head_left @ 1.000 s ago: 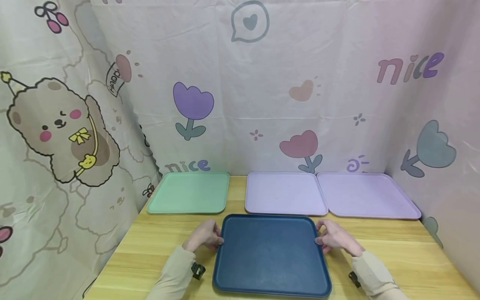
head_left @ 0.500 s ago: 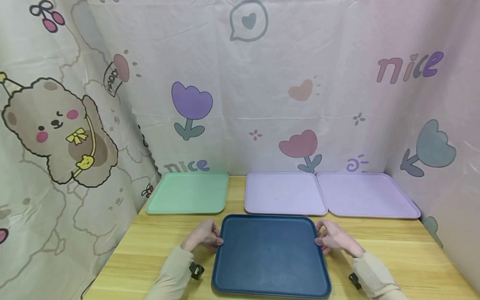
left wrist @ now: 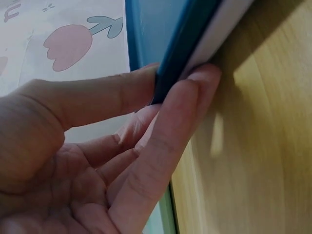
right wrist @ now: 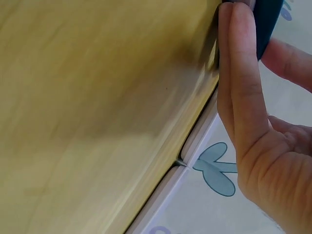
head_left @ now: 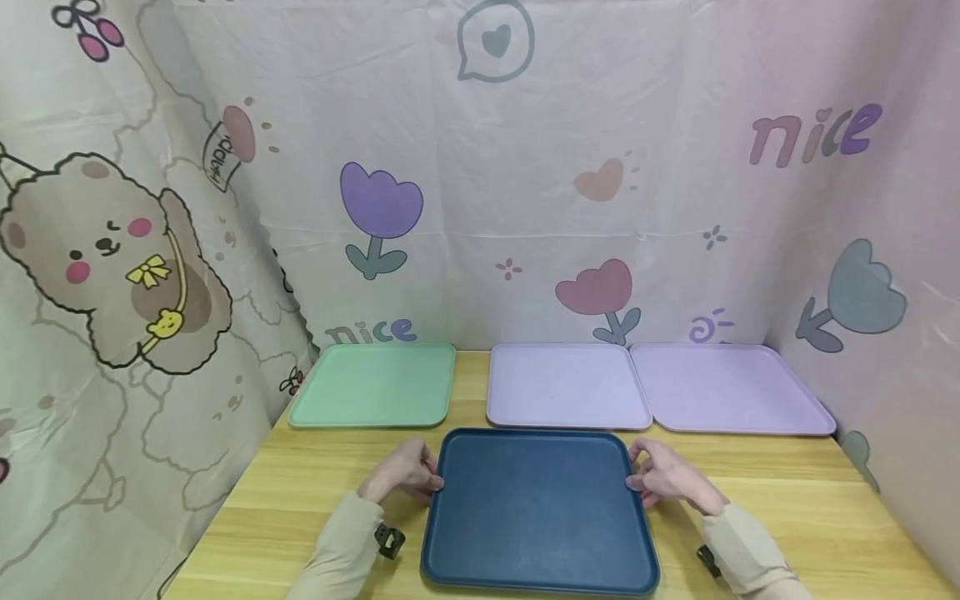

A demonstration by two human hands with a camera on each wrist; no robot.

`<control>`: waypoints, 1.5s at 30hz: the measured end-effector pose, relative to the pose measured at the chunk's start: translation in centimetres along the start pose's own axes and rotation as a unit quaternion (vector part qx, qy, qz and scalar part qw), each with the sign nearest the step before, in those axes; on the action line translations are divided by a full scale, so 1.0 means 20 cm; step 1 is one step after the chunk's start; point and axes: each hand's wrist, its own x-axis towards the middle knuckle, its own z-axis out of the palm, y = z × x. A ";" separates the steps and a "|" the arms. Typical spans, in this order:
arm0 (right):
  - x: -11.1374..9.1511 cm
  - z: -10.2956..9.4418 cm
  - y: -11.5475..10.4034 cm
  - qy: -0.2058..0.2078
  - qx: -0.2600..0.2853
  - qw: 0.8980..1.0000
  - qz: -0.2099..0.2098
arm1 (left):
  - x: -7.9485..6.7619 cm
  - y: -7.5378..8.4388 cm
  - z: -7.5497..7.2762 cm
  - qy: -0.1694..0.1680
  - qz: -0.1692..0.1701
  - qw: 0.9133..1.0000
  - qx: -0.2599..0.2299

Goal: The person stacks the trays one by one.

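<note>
A dark blue rectangular tray (head_left: pixel 540 510) lies at the front middle of the table, in the head view. My left hand (head_left: pixel 406 468) pinches its left edge. In the left wrist view the thumb (left wrist: pixel 112 92) lies on the rim and fingers (left wrist: pixel 161 136) reach under it, against a pale strip below the blue rim (left wrist: pixel 183 44); what that strip belongs to I cannot tell. At the tray's right edge my right hand (head_left: pixel 666 473) grips likewise. The right wrist view has the right fingers (right wrist: pixel 243 73) under the edge, with the thumb (right wrist: pixel 287 61) on the other side.
Along the back of the wooden table (head_left: pixel 300 492) lie a green tray (head_left: pixel 375 385) at left and two lilac trays, one in the middle (head_left: pixel 566 386) and one at right (head_left: pixel 731 389), side by side. A printed curtain (head_left: pixel 510 167) hangs behind them and at both sides.
The whole head view has shifted slightly left. Both hands keep the same hold on the blue tray, and no tray has visibly moved on the table.
</note>
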 end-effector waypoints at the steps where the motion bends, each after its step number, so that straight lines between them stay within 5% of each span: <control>1: 0.00 0.00 0.00 0.000 0.002 1.000 0.001 | 0.00 0.00 0.00 0.001 0.000 1.000 0.001; 13: 0.00 -0.05 0.05 -0.017 0.048 0.999 -0.009 | 0.00 0.00 -0.01 0.008 0.007 1.000 0.003; 18: 0.03 -0.09 0.07 0.050 0.074 0.996 -0.017 | 0.01 0.00 -0.03 0.066 0.020 0.997 0.032; 24: 0.07 -0.14 0.10 0.146 0.069 0.987 0.009 | 0.08 0.00 -0.05 0.128 0.079 0.986 0.071; 31: 0.11 -0.19 0.10 0.182 0.106 0.977 0.035 | 0.22 0.02 -0.05 0.140 0.145 0.979 -0.010; 38: 0.15 -0.19 0.11 0.194 0.157 0.966 0.062 | 0.36 0.09 -0.03 0.125 0.111 0.983 -0.079; 45: 0.16 -0.16 0.11 0.214 0.186 0.957 0.054 | 0.46 0.16 -0.03 0.090 0.101 0.989 -0.067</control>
